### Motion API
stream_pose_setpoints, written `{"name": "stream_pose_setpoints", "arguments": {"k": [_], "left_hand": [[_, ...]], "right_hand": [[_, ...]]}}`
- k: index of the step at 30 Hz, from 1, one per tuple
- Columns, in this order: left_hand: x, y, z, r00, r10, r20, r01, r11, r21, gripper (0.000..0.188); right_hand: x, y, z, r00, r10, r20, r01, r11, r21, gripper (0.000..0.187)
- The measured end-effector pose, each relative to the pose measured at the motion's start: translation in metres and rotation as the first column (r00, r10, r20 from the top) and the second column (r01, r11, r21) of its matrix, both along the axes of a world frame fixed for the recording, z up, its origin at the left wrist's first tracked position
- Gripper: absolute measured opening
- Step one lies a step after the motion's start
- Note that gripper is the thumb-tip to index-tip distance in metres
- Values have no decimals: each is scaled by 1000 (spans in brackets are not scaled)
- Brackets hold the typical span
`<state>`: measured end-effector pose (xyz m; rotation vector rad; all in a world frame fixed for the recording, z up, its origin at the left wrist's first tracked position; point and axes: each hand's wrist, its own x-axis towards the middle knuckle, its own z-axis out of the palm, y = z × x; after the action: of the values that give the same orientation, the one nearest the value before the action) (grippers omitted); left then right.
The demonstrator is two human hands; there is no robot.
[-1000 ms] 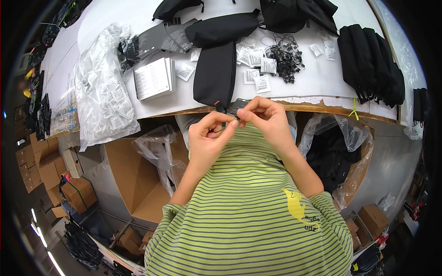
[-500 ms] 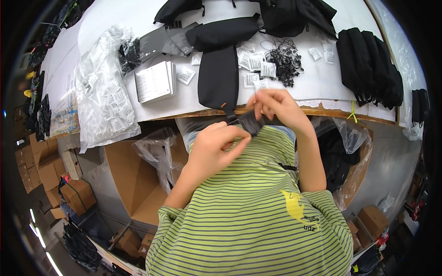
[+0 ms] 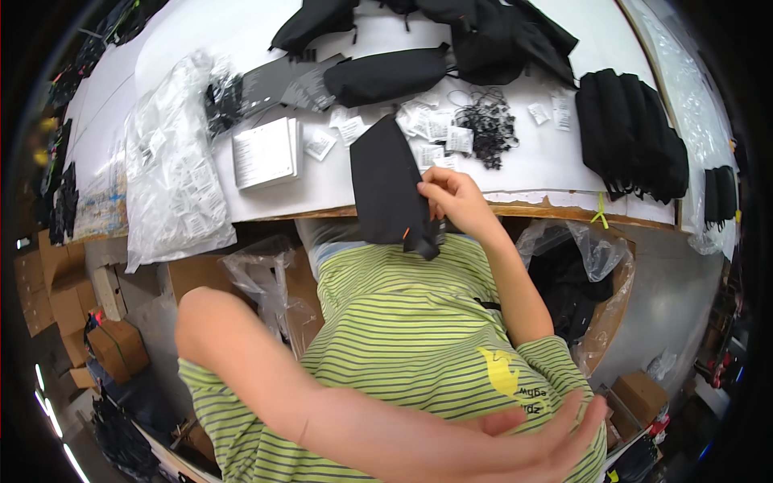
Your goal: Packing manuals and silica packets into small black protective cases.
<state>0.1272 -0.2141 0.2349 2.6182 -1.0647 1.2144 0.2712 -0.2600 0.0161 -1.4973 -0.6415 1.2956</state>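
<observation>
A flat black fabric pouch (image 3: 388, 181) with a small orange mark and a strap loop at its near end lies partly over the table's front edge, its near end at my waist. My right hand (image 3: 457, 201) pinches the pouch's right side between thumb and fingers. Just below that hand a dark tag (image 3: 440, 231) shows beside the loop; its attachment is not clear. My left forearm crosses low in front of my striped shirt. My left hand (image 3: 541, 439), slightly blurred, is off to the right with its fingers stretched apart, nothing visible in it.
A stack of white printed cards (image 3: 264, 154) and a clear bag of small packets (image 3: 181, 173) stand left. Loose white packets (image 3: 435, 125) and a tangle of black cords (image 3: 489, 129) lie behind the pouch. Black pouches (image 3: 632, 133) are piled right. An open carton (image 3: 596, 282) sits below.
My left hand has let go of the dark tag area and swung down and right across my body. My right hand has moved to the pouch's side, and the pouch has come nearer my waist.
</observation>
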Motion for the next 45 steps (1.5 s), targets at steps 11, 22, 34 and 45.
{"name": "stream_pose_setpoints", "arguments": {"k": [11,22,34,45], "left_hand": [[-26,50,-3,953,255,162,-270,960,76,32],[-38,56,-136,612,610,-504,-709,705,-7,24],[-43,51,-158,369,439,-819,-652,750,109,40],[-45,32,-160,369,236,-899,-501,865,22,40]], "right_hand": [[11,-26,66,421,-68,905,-247,951,186,10],[5,-28,94,545,-121,830,-242,924,294,9],[-8,-28,76,802,77,593,-227,956,184,15],[-16,-31,67,342,418,842,-515,832,-205,17]]}}
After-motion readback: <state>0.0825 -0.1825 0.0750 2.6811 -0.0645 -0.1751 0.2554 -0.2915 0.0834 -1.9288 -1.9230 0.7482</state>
